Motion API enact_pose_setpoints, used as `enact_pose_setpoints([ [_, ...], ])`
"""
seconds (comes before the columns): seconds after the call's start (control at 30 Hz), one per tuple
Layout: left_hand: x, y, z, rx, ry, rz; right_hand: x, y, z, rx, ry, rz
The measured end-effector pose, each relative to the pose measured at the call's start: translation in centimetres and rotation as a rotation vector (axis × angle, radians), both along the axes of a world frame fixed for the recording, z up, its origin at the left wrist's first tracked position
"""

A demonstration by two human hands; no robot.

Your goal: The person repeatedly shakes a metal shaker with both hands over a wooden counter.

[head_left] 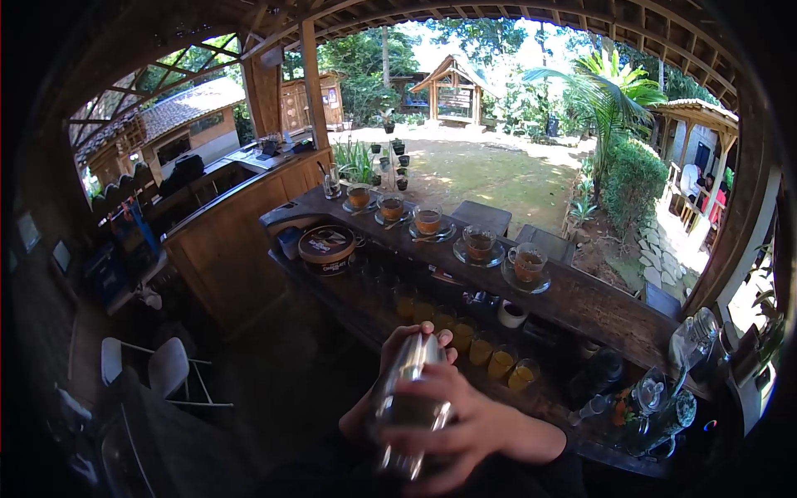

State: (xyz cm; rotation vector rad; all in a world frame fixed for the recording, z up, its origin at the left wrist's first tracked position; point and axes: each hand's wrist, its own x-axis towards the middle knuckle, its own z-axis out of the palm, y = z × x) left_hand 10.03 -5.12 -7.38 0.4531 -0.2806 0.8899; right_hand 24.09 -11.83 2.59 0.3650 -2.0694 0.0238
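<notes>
A shiny metal cocktail shaker (413, 363) is tilted in front of my body, its upper end pointing away from me. My left hand (398, 342) wraps the far side of it, fingertips curled over its upper end. Across the near side of the shaker lies my right hand (465, 415), fingers round its body and smeared by motion. Just beyond my hands, several glasses of orange-yellow drink (501, 363) stand in a row on the lower counter (382, 319). What is inside the shaker is hidden.
On the raised bar ledge (598, 300) several glass cups of brown drink (427, 220) sit on saucers. A round lidded tub (327, 245) stands at left, glass jars and pitchers (652, 390) at right. White folding chairs (168, 368) are at lower left. People (701, 184) appear far right.
</notes>
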Motion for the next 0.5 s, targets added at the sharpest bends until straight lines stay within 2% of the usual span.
enact_pose_setpoints([
  [0.03, 0.3, -0.7, 1.1, 0.127, -0.065, -0.006, 0.5, -0.8, -0.5, -0.127, -0.118, -0.006],
  [0.07, 0.3, -0.4, 0.7, 0.128, -0.064, -0.006, 1.0, -1.2, -0.8, -0.252, -0.239, -0.012],
  [0.13, -0.1, 0.8, -2.0, -0.169, 0.03, -0.03, -0.2, 3.8, -2.9, -0.015, 0.07, 0.024],
  [0.17, 0.5, 1.7, -4.3, -0.168, 0.053, 0.058, 1.1, 5.2, -3.9, -0.177, -0.072, -0.25],
  [0.2, 1.1, 2.1, -6.2, -0.165, 0.076, 0.145, 1.3, 7.1, -6.2, -0.684, 0.063, -0.187],
  [0.23, 0.8, 1.6, -6.6, -0.275, 0.13, 0.035, 1.8, 6.9, -6.7, -0.795, 0.147, -0.232],
  [0.27, 0.6, 0.9, -4.7, -0.381, 0.19, -0.076, 1.9, 6.8, -6.6, -0.902, 0.239, -0.276],
  [0.3, 1.3, 0.8, -2.6, -0.23, 0.205, 0.052, 1.5, 6.6, -6.0, -0.754, 0.276, -0.127],
  [0.33, 1.1, 0.9, -2.5, -0.141, 0.334, 0.343, 1.8, 5.5, -3.3, -0.422, 0.112, -0.166],
  [0.37, 0.3, 0.4, -0.4, -0.164, 0.259, 0.156, 0.9, 3.4, -2.4, -0.28, 0.065, -0.172],
  [0.4, -0.6, 0.3, 1.9, -0.186, 0.183, -0.03, -0.3, 2.7, -0.8, 0.05, 0.12, -0.031],
  [0.43, -0.9, 1.4, 1.7, -0.031, 0.142, 0.008, 0.4, 0.3, -0.7, -0.05, -0.09, -0.062],
  [0.47, -0.9, 1.4, 2.4, 0.11, 0.047, 0.026, -0.4, -1.0, -0.6, -0.075, -0.114, -0.13],
  [0.5, -1.1, 2.2, 1.9, 0.041, 0.036, 0.007, -1.2, 0.3, -0.8, -0.002, -0.033, -0.122],
])
